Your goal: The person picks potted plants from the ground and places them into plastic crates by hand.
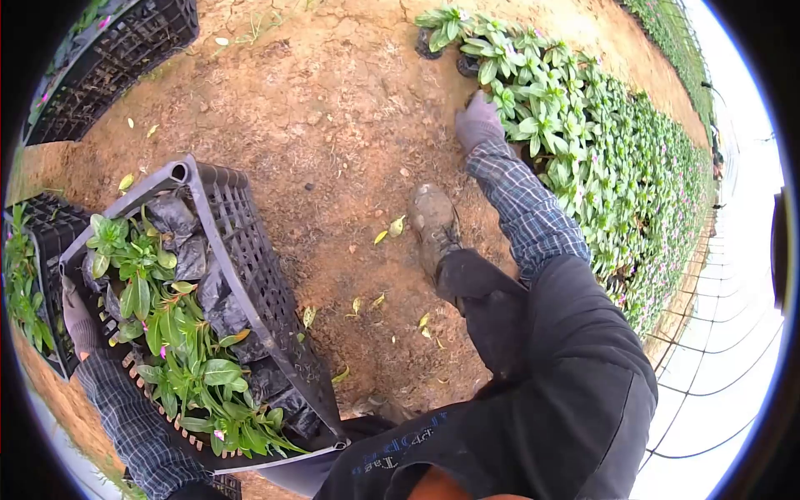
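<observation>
My left hand (79, 321), in a grey glove, grips the far-left side of a black plastic crate (250, 250), which tilts near my legs. Inside the crate are leafy green plants (200, 367) with a few pink flowers and black plastic bags (187, 242) around their roots. My right hand (479, 121), gloved as well, reaches to the near edge of a dense bed of potted plants (583, 150). Leaves cover its fingertips, so what they touch is hidden. Two dark plant bags (468, 64) show just beyond that hand.
More black crates with plants stand at the upper left (117, 67) and far left (62, 242). Dry brown soil (333, 150) with scattered yellow leaves lies between crate and bed. My shoe (433, 221) is on the soil. A wire grid (700, 325) runs along the right.
</observation>
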Motion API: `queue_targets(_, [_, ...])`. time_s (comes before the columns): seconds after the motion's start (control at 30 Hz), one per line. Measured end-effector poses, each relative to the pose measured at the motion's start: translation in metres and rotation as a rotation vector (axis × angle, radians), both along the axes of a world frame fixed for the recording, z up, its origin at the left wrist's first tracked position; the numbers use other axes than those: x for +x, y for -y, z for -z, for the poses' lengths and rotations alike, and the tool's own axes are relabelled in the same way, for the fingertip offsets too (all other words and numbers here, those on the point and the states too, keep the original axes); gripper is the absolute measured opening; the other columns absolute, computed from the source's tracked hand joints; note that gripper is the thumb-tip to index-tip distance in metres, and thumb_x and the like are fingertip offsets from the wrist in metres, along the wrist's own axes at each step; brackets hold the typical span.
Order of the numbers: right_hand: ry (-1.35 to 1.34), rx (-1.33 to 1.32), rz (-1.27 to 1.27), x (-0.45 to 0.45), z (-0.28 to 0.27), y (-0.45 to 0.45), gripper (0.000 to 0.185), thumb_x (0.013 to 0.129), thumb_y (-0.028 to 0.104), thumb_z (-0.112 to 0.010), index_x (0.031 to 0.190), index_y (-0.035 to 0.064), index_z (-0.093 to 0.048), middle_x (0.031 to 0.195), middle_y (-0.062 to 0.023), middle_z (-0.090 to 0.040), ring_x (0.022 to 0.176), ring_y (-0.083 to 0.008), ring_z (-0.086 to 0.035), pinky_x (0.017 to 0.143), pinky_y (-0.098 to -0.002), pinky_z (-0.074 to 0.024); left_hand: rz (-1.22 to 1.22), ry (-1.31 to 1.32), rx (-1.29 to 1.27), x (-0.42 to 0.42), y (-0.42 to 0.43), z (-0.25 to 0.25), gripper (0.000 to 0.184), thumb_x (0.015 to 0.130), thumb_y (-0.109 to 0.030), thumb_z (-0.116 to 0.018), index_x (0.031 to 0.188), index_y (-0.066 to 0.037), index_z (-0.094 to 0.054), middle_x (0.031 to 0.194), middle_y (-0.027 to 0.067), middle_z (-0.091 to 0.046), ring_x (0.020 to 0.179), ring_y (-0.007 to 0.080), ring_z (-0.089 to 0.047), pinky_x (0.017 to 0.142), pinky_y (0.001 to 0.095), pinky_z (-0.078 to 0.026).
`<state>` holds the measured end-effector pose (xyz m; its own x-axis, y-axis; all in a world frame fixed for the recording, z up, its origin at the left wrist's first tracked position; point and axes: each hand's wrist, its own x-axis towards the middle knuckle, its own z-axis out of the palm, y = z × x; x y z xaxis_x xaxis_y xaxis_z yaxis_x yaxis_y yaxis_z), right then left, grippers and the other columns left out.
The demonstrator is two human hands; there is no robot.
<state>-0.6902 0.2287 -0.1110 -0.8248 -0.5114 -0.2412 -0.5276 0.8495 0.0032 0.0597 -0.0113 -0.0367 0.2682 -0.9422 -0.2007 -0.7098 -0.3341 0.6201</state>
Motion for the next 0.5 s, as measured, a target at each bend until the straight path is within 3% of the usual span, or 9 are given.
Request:
queue_targets(0.03, [-0.013, 0.037, 0.043, -0.009, 0.005, -0.01, 0.056, 0.082, 0.028, -0.054, 0.13, 0.0056, -0.033, 0.12, -0.0254, -0.043, 0.099, -0.0381, -0.055, 0.082, -0.0407, -0.0468, -0.059, 0.059, 0.1, -0.011, -0.002, -0.011, 0.067, 0.086, -0.057, -0.036, 0.126, -0.003, -0.043, 0.116, 0.018, -0.054, 0.102, 0.0252, -0.056, 0.083, 0.0323, -0.046])
queue_targets(0.07, [-0.033, 0.064, 0.081, -0.017, 0.01, -0.013, 0.054, 0.083, 0.026, -0.052, 0.13, 0.0057, -0.033, 0.118, -0.0258, -0.045, 0.098, -0.0377, -0.056, 0.082, -0.0408, -0.047, 0.01, 0.33, 0.1, -0.005, 0.0, -0.013, 0.068, 0.086, -0.058, -0.036, 0.127, -0.004, -0.043, 0.117, 0.0179, -0.054, 0.103, 0.0258, -0.056, 0.083, 0.0324, -0.046])
queue_targets(0.23, [-0.064, 0.066, -0.091, -0.038, 0.043, -0.016, 0.022, 0.086, 0.021, -0.044, 0.101, 0.0074, -0.052, 0.093, -0.0166, -0.062, 0.091, -0.0333, -0.06, 0.077, -0.0438, -0.046, 0.179, 0.429, -0.025, 0.021, 0.005, -0.001, 0.069, 0.086, -0.06, -0.033, 0.126, -0.005, -0.043, 0.116, 0.0166, -0.055, 0.106, 0.0277, -0.054, 0.088, 0.0331, -0.042])
queue_targets(0.27, [-0.089, 0.079, -0.157, -0.039, 0.048, -0.017, 0.022, 0.086, 0.021, -0.042, 0.102, 0.0101, -0.053, 0.095, -0.0161, -0.062, 0.091, -0.0333, -0.059, 0.075, -0.0448, -0.046, 0.068, 0.355, 0.08, 0.007, 0.0, -0.009, 0.067, 0.087, -0.057, -0.033, 0.126, -0.004, -0.043, 0.12, 0.017, -0.053, 0.11, 0.0272, -0.051, 0.092, 0.0321, -0.038])
queue_targets(0.33, [-0.112, -0.072, -0.214, -0.042, 0.063, -0.023, 0.021, 0.085, 0.022, -0.042, 0.096, 0.0111, -0.056, 0.091, -0.0178, -0.062, 0.089, -0.0344, -0.059, 0.074, -0.0434, -0.0458, 0.723, 0.816, -0.187, 0.031, 0.01, 0.009, 0.045, 0.09, -0.012, -0.038, 0.132, 0.004, -0.031, 0.134, 0.0169, -0.039, 0.121, 0.0251, -0.041, 0.099, 0.0295, -0.033])
queue_targets(0.37, [-0.064, -0.076, -0.196, -0.035, 0.054, -0.017, 0.022, 0.083, 0.025, -0.046, 0.094, 0.0121, -0.059, 0.091, -0.0176, -0.062, 0.087, -0.0356, -0.059, 0.074, -0.0425, -0.0463, 0.543, 0.599, -0.154, 0.011, 0.002, 0.003, 0.041, 0.093, -0.02, -0.032, 0.126, 0.002, -0.04, 0.127, 0.0174, -0.045, 0.119, 0.0273, -0.042, 0.099, 0.0314, -0.034])
queue_targets(0.43, [0.009, -0.263, -0.304, -0.041, 0.062, -0.009, 0.028, 0.078, 0.028, -0.055, 0.098, 0.0099, -0.062, 0.087, -0.016, -0.063, 0.081, -0.0309, -0.061, 0.074, -0.036, -0.0467, 0.689, 0.72, -0.217, -0.017, -0.011, -0.012, 0.037, 0.093, -0.013, -0.029, 0.124, 0.003, -0.042, 0.126, 0.0195, -0.045, 0.118, 0.0278, -0.043, 0.097, 0.031, -0.035])
queue_targets(0.47, [0.206, -0.511, -0.327, -0.034, 0.056, 0.002, 0.026, 0.075, 0.025, -0.061, 0.092, 0.0057, -0.061, 0.082, -0.0125, -0.064, 0.073, -0.0234, -0.061, 0.068, -0.0318, -0.0469, 0.684, 0.51, -0.332, 0.034, 0.006, 0.027, 0.038, 0.094, -0.018, -0.029, 0.123, 0.0, -0.045, 0.123, 0.0206, -0.047, 0.115, 0.0299, -0.045, 0.096, 0.0333, -0.036])
queue_targets(0.5, [0.03, -0.479, -0.462, 0.002, 0.015, 0.025, 0.021, 0.075, 0.022, -0.065, 0.085, 0.0046, -0.059, 0.076, -0.0084, -0.062, 0.063, -0.016, -0.057, 0.058, -0.0279, -0.0451, 0.396, 0.494, -0.176, -0.05, -0.021, -0.027, 0.043, 0.093, -0.033, -0.031, 0.119, -0.004, -0.048, 0.115, 0.022, -0.052, 0.109, 0.0348, -0.048, 0.092, 0.0373, -0.038])
